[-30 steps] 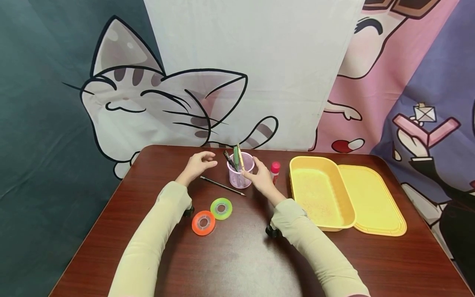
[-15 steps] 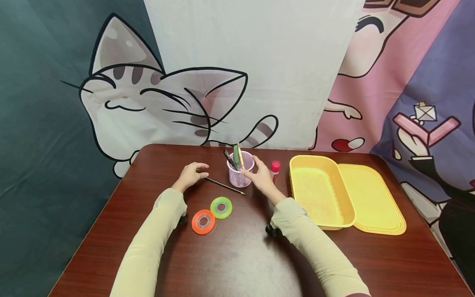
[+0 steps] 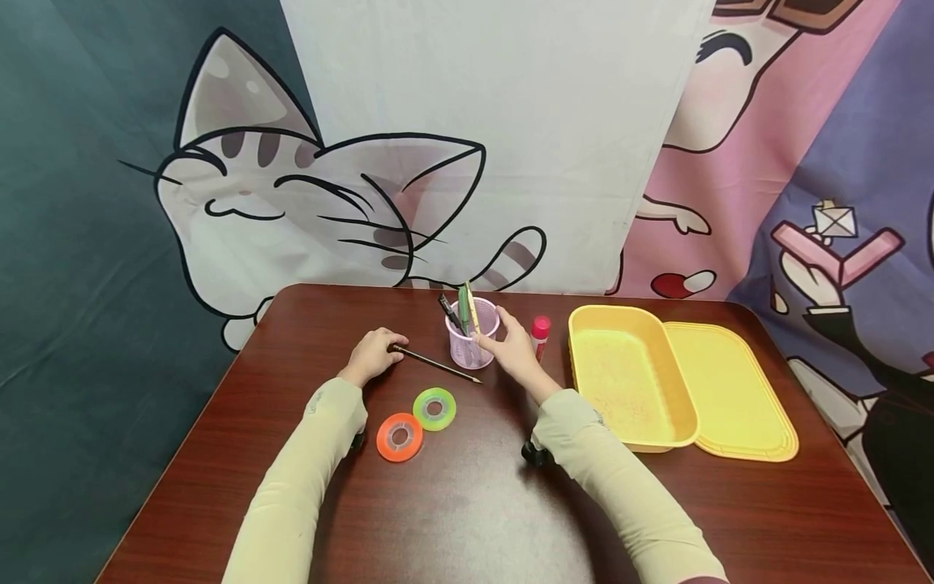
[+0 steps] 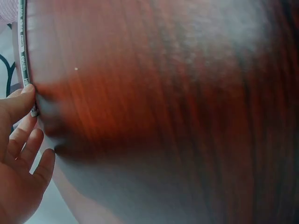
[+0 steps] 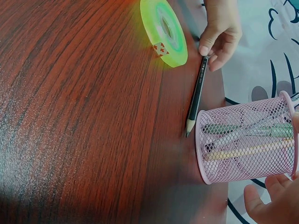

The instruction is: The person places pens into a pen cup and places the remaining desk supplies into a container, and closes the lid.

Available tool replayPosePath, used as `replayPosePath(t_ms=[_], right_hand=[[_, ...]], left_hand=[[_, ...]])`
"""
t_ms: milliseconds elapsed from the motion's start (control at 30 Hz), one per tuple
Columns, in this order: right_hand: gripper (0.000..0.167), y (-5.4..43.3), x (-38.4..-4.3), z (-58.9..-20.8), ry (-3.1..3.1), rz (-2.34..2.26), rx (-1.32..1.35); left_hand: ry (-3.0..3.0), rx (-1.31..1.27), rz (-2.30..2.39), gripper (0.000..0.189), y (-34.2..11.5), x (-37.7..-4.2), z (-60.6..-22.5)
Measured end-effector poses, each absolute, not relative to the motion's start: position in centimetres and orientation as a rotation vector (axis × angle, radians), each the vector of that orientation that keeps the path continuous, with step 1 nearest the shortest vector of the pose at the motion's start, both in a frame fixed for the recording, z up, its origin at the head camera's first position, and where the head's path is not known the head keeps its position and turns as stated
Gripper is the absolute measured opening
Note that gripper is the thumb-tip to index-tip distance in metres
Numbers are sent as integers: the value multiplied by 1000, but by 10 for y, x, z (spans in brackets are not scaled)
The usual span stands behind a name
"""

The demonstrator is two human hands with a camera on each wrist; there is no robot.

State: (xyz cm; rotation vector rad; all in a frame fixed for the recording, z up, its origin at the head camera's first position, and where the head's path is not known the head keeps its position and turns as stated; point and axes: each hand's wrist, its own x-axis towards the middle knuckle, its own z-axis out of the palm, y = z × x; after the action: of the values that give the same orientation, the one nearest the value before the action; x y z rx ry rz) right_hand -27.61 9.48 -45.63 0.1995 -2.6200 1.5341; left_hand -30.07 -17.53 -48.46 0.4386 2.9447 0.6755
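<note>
My left hand (image 3: 370, 355) pinches the blunt end of a dark pencil (image 3: 438, 365) between thumb and fingertips. The pencil lies on the table, its bare sharpened tip pointing right. In the right wrist view, that tip sits close to the base of a pink mesh pen cup (image 5: 247, 140). My right hand (image 3: 515, 349) holds this cup at its right side, the thumb at the front of the rim. Inside the upright cup stand a green pen (image 3: 464, 308), a black pen (image 3: 450, 313) and a yellow stick-like one (image 3: 474, 311).
Orange tape (image 3: 400, 438) and green tape (image 3: 434, 409) lie flat, touching, in front of the pencil. A red-capped glue stick (image 3: 540, 334) stands just right of my right hand. Farther right, a yellow tray (image 3: 635, 442) overlaps its yellow lid (image 3: 737, 389).
My left hand has come down and left onto the pencil's end and now pinches it. The right hand and the cup have stayed in place.
</note>
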Motion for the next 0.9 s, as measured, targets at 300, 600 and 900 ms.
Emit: replayPosePath(t_ms=[300, 600, 900], right_hand=[[75, 95, -277, -457, -2610, 1538, 207], [75, 95, -276, -457, -2613, 1602, 206], [73, 95, -276, -456, -2608, 1595, 220]], left_hand=[[2985, 449, 583, 15, -173, -298, -485], [2987, 477, 558, 7, -174, -295, -484], [3010, 551, 556, 4, -178, -293, -483]])
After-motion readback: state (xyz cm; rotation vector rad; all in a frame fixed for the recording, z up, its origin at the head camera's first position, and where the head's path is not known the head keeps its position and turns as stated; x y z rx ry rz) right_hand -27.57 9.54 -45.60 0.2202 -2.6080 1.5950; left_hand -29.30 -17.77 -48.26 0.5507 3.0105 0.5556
